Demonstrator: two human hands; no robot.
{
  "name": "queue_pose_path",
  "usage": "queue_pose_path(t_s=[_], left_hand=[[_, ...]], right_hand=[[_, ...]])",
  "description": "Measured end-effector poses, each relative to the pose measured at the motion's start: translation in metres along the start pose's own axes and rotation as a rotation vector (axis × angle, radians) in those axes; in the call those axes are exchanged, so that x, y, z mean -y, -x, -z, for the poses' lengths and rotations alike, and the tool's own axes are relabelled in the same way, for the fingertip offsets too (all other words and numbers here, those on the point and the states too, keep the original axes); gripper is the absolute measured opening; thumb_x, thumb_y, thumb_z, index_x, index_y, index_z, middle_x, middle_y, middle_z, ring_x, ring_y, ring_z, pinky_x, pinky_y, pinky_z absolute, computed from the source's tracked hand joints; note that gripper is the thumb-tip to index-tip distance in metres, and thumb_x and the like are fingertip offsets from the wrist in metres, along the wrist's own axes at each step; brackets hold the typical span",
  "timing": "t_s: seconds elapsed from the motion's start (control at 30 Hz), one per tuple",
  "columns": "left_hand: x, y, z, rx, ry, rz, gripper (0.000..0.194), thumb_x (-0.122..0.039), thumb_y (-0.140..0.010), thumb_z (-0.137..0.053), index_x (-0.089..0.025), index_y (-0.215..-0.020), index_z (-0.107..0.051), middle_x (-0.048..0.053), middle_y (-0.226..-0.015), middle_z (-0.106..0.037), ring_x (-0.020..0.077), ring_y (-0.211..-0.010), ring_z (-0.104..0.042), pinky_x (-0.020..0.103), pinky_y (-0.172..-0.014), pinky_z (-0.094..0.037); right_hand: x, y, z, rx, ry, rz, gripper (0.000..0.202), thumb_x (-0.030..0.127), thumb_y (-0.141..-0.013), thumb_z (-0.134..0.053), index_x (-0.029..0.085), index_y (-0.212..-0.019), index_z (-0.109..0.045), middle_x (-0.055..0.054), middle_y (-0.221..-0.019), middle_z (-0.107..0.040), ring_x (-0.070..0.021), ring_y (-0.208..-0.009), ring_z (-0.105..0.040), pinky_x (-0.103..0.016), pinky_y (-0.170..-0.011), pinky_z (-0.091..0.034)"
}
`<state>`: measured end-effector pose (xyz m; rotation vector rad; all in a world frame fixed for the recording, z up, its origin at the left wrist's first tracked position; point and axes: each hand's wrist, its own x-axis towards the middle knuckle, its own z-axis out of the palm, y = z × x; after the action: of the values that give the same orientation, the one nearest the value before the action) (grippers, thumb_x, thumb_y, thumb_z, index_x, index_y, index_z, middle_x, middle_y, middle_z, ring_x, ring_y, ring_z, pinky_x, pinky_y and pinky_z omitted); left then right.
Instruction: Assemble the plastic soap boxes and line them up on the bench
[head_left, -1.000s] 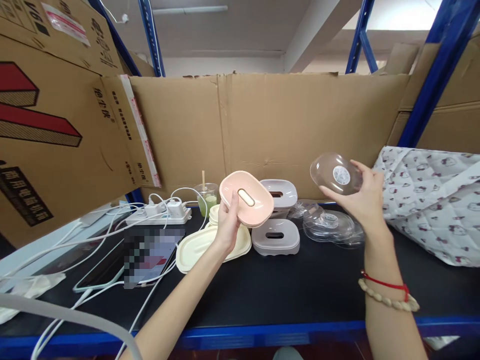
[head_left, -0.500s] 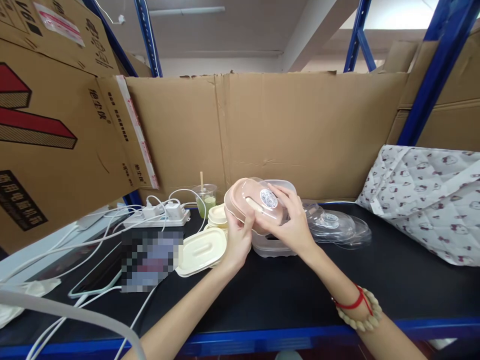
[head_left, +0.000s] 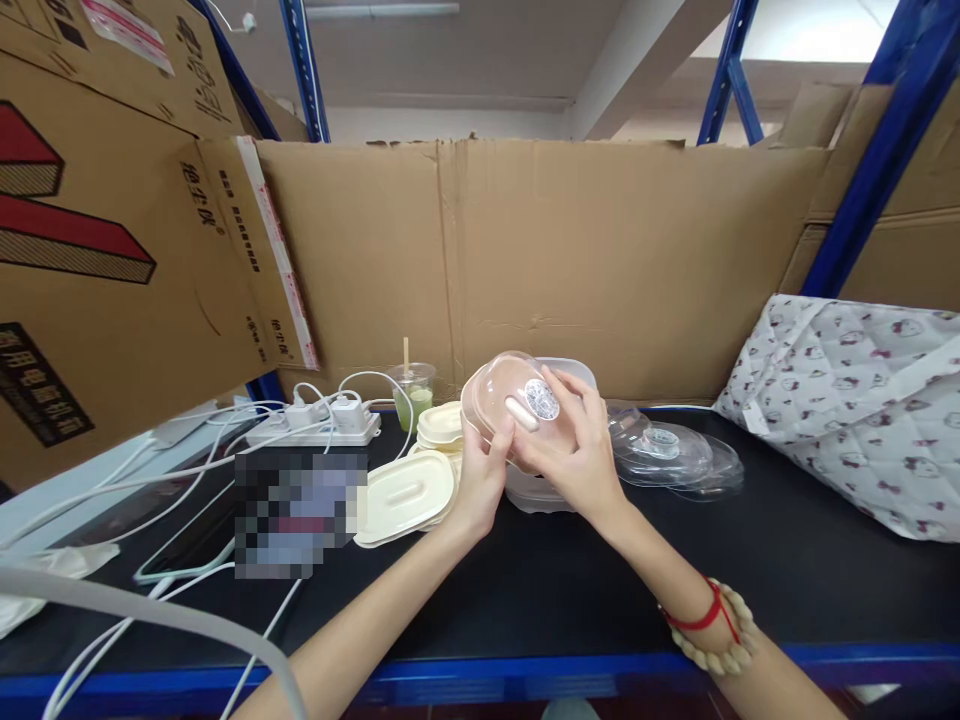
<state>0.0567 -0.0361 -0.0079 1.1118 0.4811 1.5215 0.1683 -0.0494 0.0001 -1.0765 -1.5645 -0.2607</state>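
Note:
My left hand (head_left: 480, 490) grips the left, lower edge of a pinkish oval food container (head_left: 474, 392). Over the container lies a clear domed plastic lid (head_left: 510, 370) with a round printed sticker (head_left: 541, 400). My right hand (head_left: 592, 465) is closed around the lid's right side, fingers over the top and thumb near the front. Container and lid are tilted towards me, held above the table. A small white oblong patch (head_left: 523, 413) shows at the front of the lid; I cannot tell what it is. Behind, a translucent plastic bin (head_left: 534, 498) is partly hidden by my hands.
Cream oval lids (head_left: 405, 497) lie left of my hands, clear lids (head_left: 664, 458) right. Further left are a green drink cup (head_left: 412, 395), a power strip (head_left: 315, 428), cables and a phone (head_left: 187, 545). A quilted bag (head_left: 847, 410) stands right; cardboard (head_left: 600, 250) walls the back.
The lid and container have turned slightly, so more of the clear dome faces me. Both hands keep their hold. The whole view has shifted a little.

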Motion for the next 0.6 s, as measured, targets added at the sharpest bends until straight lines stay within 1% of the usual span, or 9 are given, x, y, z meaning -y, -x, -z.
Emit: queue_pose_path(t_s=[0.07,0.17,0.23,0.33,0.4,0.47,0.5,0.53,0.6], left_hand=[[0.0,0.0,0.0,0.0,-0.011,-0.007,0.064,-0.05,-0.07,-0.068,-0.026,-0.125,-0.046,0.007,-0.128,-0.059,0.024,-0.12,-0.054,0.036,-0.1,-0.043],[-0.001,-0.001,-0.001,-0.035,-0.036,-0.04,0.064,-0.044,-0.066,-0.073,-0.023,-0.121,-0.051,0.008,-0.12,-0.064,0.0251,-0.114,-0.058,0.036,-0.097,-0.045],[-0.003,-0.003,-0.002,-0.064,-0.025,-0.068,0.063,-0.042,-0.064,-0.074,-0.021,-0.119,-0.052,0.009,-0.119,-0.065,0.0254,-0.114,-0.058,0.036,-0.096,-0.045],[-0.007,-0.005,-0.002,-0.09,0.019,-0.071,0.058,-0.043,-0.063,-0.074,-0.019,-0.113,-0.056,0.009,-0.118,-0.065,0.0268,-0.115,-0.057,0.036,-0.096,-0.046],[-0.01,-0.006,-0.002,-0.09,0.037,-0.057,0.054,-0.045,-0.061,-0.074,-0.017,-0.105,-0.059,0.009,-0.113,-0.066,0.0281,-0.114,-0.057,0.037,-0.093,-0.047],[-0.014,-0.006,-0.001,-0.081,0.053,-0.045,0.052,-0.047,-0.06,-0.073,-0.017,-0.102,-0.06,0.009,-0.106,-0.068,0.029,-0.111,-0.059,0.037,-0.088,-0.05],[-0.016,-0.006,-0.001,-0.075,0.061,-0.045,0.053,-0.048,-0.06,-0.073,-0.017,-0.101,-0.06,0.009,-0.103,-0.069,0.0293,-0.11,-0.06,0.036,-0.085,-0.051],[-0.018,-0.006,-0.001,-0.069,0.068,-0.052,0.054,-0.048,-0.059,-0.073,-0.018,-0.103,-0.06,0.009,-0.101,-0.069,0.0294,-0.109,-0.06,0.036,-0.084,-0.051],[-0.021,-0.006,-0.001,-0.057,0.072,-0.061,0.058,-0.048,-0.058,-0.074,-0.019,-0.105,-0.059,0.008,-0.101,-0.069,0.0294,-0.11,-0.06,0.036,-0.085,-0.051]], right_hand=[[0.001,0.005,-0.005,-0.007,0.043,0.031,0.073,0.052,-0.072,-0.064,0.036,-0.138,-0.038,-0.009,-0.128,-0.042,-0.0311,-0.12,-0.044,-0.056,-0.098,-0.041],[0.003,0.009,-0.008,0.005,0.057,0.082,0.078,0.05,-0.073,-0.063,0.033,-0.142,-0.032,-0.011,-0.132,-0.036,-0.0331,-0.125,-0.039,-0.057,-0.099,-0.04],[0.004,0.008,-0.007,0.012,0.009,0.099,0.074,0.047,-0.073,-0.062,0.032,-0.14,-0.034,-0.011,-0.131,-0.037,-0.0323,-0.125,-0.04,-0.057,-0.101,-0.039],[0.004,0.005,-0.002,0.005,-0.129,0.077,0.067,0.048,-0.073,-0.062,0.03,-0.134,-0.041,-0.01,-0.129,-0.043,-0.0302,-0.123,-0.044,-0.055,-0.102,-0.039],[0.003,0.002,-0.001,-0.008,-0.243,0.009,0.068,0.05,-0.072,-0.063,0.029,-0.133,-0.041,-0.009,-0.128,-0.048,-0.0301,-0.122,-0.046,-0.055,-0.102,-0.04],[0.003,0.0,0.0,-0.001,-0.389,-0.102,0.07,0.052,-0.071,-0.064,0.027,-0.132,-0.041,-0.009,-0.128,-0.051,-0.0298,-0.121,-0.047,-0.053,-0.099,-0.043],[0.004,0.0,0.0,0.023,-0.472,-0.173,0.07,0.052,-0.071,-0.065,0.027,-0.131,-0.041,-0.009,-0.128,-0.052,-0.0295,-0.119,-0.05,-0.051,-0.096,-0.046],[0.005,-0.001,0.0,0.065,-0.554,-0.251,0.07,0.053,-0.07,-0.065,0.026,-0.131,-0.041,-0.009,-0.127,-0.052,-0.0291,-0.115,-0.053,-0.048,-0.09,-0.051],[0.007,-0.004,0.001,0.167,-0.692,-0.394,0.071,0.054,-0.068,-0.066,0.026,-0.129,-0.042,-0.01,-0.126,-0.054,-0.0281,-0.105,-0.059,-0.04,-0.07,-0.058]])
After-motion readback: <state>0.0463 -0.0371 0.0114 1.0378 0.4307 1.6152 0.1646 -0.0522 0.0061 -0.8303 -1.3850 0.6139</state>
